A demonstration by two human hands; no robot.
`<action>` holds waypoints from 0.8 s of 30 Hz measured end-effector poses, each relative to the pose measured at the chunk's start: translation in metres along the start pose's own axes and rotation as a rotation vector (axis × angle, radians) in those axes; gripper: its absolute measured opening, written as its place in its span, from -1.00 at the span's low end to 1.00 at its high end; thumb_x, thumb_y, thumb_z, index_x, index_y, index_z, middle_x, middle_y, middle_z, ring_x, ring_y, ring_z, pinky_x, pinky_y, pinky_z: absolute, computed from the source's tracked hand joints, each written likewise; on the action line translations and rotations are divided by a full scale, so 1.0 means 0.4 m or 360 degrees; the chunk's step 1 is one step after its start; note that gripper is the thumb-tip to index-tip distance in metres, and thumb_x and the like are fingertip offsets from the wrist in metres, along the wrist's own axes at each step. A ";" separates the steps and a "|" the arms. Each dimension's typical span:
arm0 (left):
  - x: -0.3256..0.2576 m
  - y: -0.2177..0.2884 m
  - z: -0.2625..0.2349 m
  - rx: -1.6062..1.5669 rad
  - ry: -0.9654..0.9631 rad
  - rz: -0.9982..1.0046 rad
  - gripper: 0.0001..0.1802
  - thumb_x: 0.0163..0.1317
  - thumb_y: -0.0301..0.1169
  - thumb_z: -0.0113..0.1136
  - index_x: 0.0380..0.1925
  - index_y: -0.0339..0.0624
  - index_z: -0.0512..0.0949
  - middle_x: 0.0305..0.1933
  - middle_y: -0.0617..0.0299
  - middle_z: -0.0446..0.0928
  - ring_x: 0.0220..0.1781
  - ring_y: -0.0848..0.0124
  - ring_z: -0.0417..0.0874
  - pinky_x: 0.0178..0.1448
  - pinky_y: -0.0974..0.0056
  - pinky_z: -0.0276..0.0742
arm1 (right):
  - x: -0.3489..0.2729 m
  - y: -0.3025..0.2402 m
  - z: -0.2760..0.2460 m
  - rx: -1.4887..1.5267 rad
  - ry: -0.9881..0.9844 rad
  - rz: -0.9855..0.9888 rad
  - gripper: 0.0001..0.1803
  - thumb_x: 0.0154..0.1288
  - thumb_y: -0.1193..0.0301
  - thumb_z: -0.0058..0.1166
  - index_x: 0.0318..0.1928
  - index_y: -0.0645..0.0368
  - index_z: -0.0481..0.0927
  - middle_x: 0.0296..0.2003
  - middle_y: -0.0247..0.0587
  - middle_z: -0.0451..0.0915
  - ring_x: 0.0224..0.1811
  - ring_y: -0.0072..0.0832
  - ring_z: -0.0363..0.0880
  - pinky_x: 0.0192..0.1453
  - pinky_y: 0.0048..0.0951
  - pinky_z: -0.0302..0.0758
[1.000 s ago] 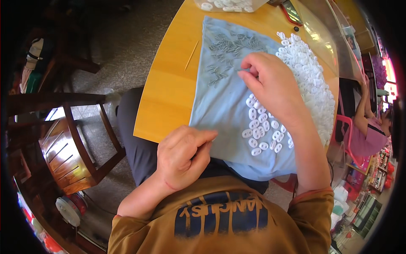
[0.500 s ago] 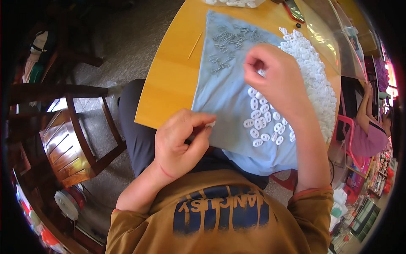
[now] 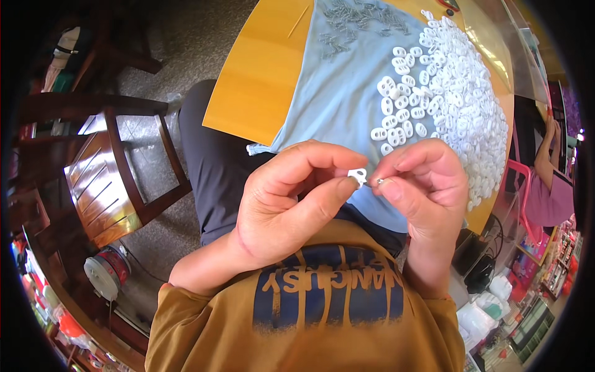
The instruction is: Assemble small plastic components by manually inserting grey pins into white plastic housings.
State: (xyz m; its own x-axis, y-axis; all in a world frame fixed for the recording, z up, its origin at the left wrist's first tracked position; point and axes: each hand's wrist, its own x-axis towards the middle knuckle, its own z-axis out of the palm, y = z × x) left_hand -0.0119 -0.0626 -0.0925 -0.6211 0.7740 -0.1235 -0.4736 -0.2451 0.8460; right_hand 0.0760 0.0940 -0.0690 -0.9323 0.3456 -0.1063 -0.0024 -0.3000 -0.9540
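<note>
Between the thumb and forefinger of my left hand [image 3: 282, 201] is a small white plastic cord lock [image 3: 357, 173] with a hole showing. My right hand [image 3: 429, 186] pinches a tiny metal spring [image 3: 379, 181] close beside it. Whether the spring touches the cord lock is too small to tell. Both hands are near my body, over the near edge of a light blue cloth [image 3: 338, 87]. Loose white two-holed oval pieces [image 3: 402, 115] lie on the cloth beyond my right hand. Farther off, several small metal springs [image 3: 356, 22] are scattered over the cloth.
A large heap of white oval pieces [image 3: 465, 93] covers the table's right side. The yellow table [image 3: 248, 80] carries a thin wooden stick [image 3: 299, 22]. Clear plastic sheeting [image 3: 489, 37] hangs at the right edge. A wooden chair [image 3: 105, 180] stands left; another person [image 3: 548, 192] sits right.
My right hand has come back from above the cloth toward my body, to meet the left hand. My left hand has moved right, and the cord lock now shows clearly. The view has shifted.
</note>
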 end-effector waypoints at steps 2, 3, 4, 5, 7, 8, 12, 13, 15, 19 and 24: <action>-0.005 -0.002 0.009 0.0008 0.0029 0.0030 -0.77 0.20 -0.65 0.08 -0.11 -0.32 0.49 -0.27 0.34 0.47 -0.27 0.68 0.44 -0.19 0.57 0.35 | -0.008 0.002 0.002 -0.0017 -0.0017 0.0000 -0.83 0.13 0.70 0.08 -0.26 0.33 0.44 -0.34 -0.16 0.55 -0.27 -0.55 0.53 -0.12 -0.57 0.46; -0.008 -0.002 0.011 0.0013 0.0053 0.0059 -0.77 0.19 -0.64 0.09 -0.13 -0.33 0.50 -0.28 0.33 0.47 -0.29 0.67 0.45 -0.22 0.56 0.35 | -0.012 0.004 0.001 -0.0033 -0.0022 0.0008 -0.84 0.13 0.70 0.09 -0.26 0.33 0.44 -0.34 -0.16 0.55 -0.26 -0.55 0.53 -0.12 -0.57 0.46; -0.010 -0.001 0.010 0.0014 0.0052 0.0061 -0.77 0.19 -0.64 0.09 -0.13 -0.33 0.50 -0.28 0.33 0.47 -0.29 0.67 0.45 -0.22 0.56 0.35 | -0.015 0.005 0.003 -0.0049 -0.0028 0.0016 -0.84 0.13 0.70 0.09 -0.27 0.33 0.45 -0.34 -0.16 0.56 -0.26 -0.55 0.53 -0.12 -0.57 0.46; -0.011 0.000 0.007 0.0143 0.0031 0.0079 -0.77 0.17 -0.64 0.10 -0.14 -0.33 0.51 -0.31 0.31 0.46 -0.32 0.65 0.44 -0.24 0.55 0.34 | -0.017 0.002 0.007 -0.0050 -0.0031 0.0013 -0.84 0.13 0.70 0.09 -0.27 0.33 0.45 -0.34 -0.16 0.56 -0.26 -0.55 0.53 -0.12 -0.57 0.46; -0.008 -0.006 0.002 0.0272 0.0016 0.0088 -0.77 0.15 -0.64 0.11 -0.15 -0.33 0.52 -0.33 0.30 0.46 -0.35 0.64 0.44 -0.27 0.54 0.34 | -0.016 0.005 0.010 -0.0080 -0.0001 0.0041 -0.84 0.12 0.70 0.10 -0.27 0.33 0.45 -0.35 -0.18 0.55 -0.25 -0.56 0.53 -0.12 -0.56 0.46; -0.005 -0.011 0.003 0.0267 0.0051 0.0102 -0.77 0.14 -0.65 0.12 -0.17 -0.33 0.53 -0.36 0.29 0.45 -0.38 0.63 0.44 -0.30 0.53 0.33 | -0.014 0.010 0.009 -0.0077 -0.0001 0.0045 -0.84 0.12 0.70 0.10 -0.27 0.33 0.45 -0.35 -0.18 0.55 -0.25 -0.56 0.53 -0.12 -0.56 0.46; -0.004 -0.017 -0.014 0.0477 -0.0021 0.0200 -0.76 0.15 -0.69 0.06 -0.16 -0.33 0.51 -0.29 0.25 0.44 -0.41 0.62 0.44 -0.34 0.54 0.35 | -0.011 0.019 0.014 -0.0214 -0.0005 -0.0049 -0.83 0.11 0.70 0.12 -0.26 0.33 0.47 -0.35 -0.21 0.55 -0.26 -0.58 0.52 -0.12 -0.58 0.45; -0.003 -0.017 -0.013 0.0475 -0.0019 0.0198 -0.76 0.15 -0.69 0.06 -0.16 -0.33 0.51 -0.29 0.25 0.44 -0.41 0.62 0.44 -0.34 0.54 0.35 | -0.010 0.020 0.015 -0.0270 0.0002 -0.0093 -0.82 0.10 0.70 0.12 -0.26 0.33 0.47 -0.34 -0.22 0.55 -0.27 -0.58 0.52 -0.13 -0.58 0.44; 0.000 -0.019 -0.006 0.0405 0.0089 0.0187 -0.78 0.10 -0.66 0.14 -0.21 -0.30 0.56 -0.39 0.27 0.44 -0.42 0.59 0.45 -0.34 0.50 0.35 | -0.009 0.022 0.016 -0.0354 0.0006 -0.0123 -0.83 0.10 0.70 0.12 -0.27 0.33 0.48 -0.35 -0.23 0.55 -0.28 -0.60 0.52 -0.14 -0.60 0.44; 0.005 -0.024 -0.010 0.0453 0.0124 0.0189 -0.77 0.08 -0.67 0.15 -0.22 -0.29 0.57 -0.42 0.28 0.45 -0.43 0.57 0.46 -0.35 0.50 0.36 | -0.006 0.030 0.012 -0.0648 0.0029 -0.0245 -0.85 0.08 0.69 0.14 -0.32 0.31 0.50 -0.38 -0.23 0.56 -0.33 -0.59 0.53 -0.23 -0.61 0.44; 0.016 -0.026 -0.024 0.0940 -0.0002 0.0501 -0.74 0.05 -0.73 0.13 -0.22 -0.32 0.56 -0.45 0.27 0.45 -0.48 0.57 0.44 -0.39 0.51 0.32 | -0.002 0.030 0.014 -0.1137 -0.0006 -0.0585 -0.81 0.00 0.71 0.15 -0.34 0.26 0.51 -0.43 -0.18 0.57 -0.41 -0.41 0.55 -0.33 -0.52 0.45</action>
State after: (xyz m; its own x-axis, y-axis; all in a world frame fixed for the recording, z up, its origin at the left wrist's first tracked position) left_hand -0.0168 -0.0608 -0.1072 -0.6729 0.7184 0.1762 0.1518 -0.0990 0.9834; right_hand 0.0748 0.0852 -0.0789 -0.9180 0.3083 0.2494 -0.0789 0.4743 -0.8768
